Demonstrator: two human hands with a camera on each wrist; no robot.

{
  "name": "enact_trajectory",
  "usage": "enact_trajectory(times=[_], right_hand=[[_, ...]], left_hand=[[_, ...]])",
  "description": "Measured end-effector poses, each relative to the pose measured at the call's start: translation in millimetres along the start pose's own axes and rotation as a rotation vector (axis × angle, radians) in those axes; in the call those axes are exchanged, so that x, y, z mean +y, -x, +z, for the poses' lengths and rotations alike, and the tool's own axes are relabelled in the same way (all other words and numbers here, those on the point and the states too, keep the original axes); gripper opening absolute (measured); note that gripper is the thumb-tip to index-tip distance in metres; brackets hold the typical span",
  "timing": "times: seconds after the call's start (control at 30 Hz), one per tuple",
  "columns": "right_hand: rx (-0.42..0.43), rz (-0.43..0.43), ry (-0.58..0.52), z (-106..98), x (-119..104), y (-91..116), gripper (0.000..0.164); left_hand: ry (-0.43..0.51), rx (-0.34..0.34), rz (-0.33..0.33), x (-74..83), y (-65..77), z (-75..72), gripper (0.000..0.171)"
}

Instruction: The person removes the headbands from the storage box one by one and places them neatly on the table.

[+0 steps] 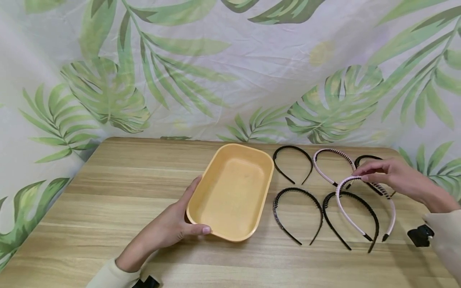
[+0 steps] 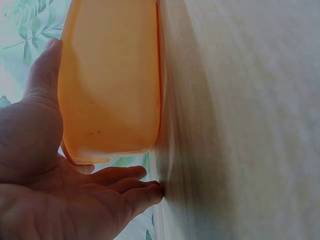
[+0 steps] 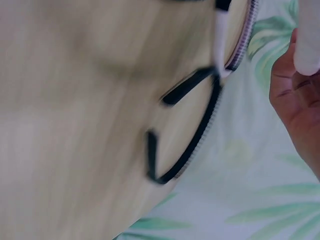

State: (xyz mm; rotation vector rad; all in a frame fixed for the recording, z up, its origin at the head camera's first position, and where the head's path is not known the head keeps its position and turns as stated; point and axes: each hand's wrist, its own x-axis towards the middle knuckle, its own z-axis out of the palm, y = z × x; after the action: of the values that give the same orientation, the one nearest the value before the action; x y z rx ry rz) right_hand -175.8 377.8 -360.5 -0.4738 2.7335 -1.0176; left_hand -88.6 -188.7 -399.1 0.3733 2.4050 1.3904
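My left hand (image 1: 169,226) grips the near-left corner of a yellow plastic basin (image 1: 233,238), its thumb over the rim. In the left wrist view the thumb lies along the basin's side (image 2: 112,75), with the other fingers below its end. My right hand (image 1: 403,180) pinches a pale pink headband (image 1: 393,214) by its top, ends hanging downward. It overlaps a black headband (image 1: 376,224) in the head view. Partly behind the hand is another black headband (image 1: 367,156). Beside these lies a second pale pink headband (image 1: 334,151).
A thin black headband (image 1: 293,147) lies near the table's back edge, right of the basin. Nearer the front is a dark, speckled headband (image 1: 275,208). Behind the wooden table (image 1: 119,176) hangs a leaf-patterned cloth (image 1: 201,88).
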Motion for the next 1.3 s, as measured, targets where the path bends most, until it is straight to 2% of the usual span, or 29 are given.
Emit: enact_trajectory(times=[0.27,0.37,0.7,1.0,1.3], right_hand=[[-0.040,0.108,-0.005,-11.0,33.4,18.2,0.022],[-0.052,0.124,-0.019,-13.6,43.7,23.9,0.022],[-0.017,0.178,0.011,-17.8,72.5,40.3,0.019],[0.028,0.127,0.009,-19.3,93.5,54.4,0.016],[0.005,0.138,-0.016,-19.0,100.5,57.9,0.016]], left_hand=[[-0.004,0.004,-0.003,-1.0,0.4,-0.1,0.126],[0.010,-0.001,-0.002,-1.1,0.2,0.0,0.126],[0.028,-0.011,-0.016,-0.5,1.0,-0.4,0.127],[0.013,-0.008,-0.016,-0.2,0.2,-0.3,0.127],[0.013,-0.009,-0.019,0.1,0.5,-0.2,0.127]])
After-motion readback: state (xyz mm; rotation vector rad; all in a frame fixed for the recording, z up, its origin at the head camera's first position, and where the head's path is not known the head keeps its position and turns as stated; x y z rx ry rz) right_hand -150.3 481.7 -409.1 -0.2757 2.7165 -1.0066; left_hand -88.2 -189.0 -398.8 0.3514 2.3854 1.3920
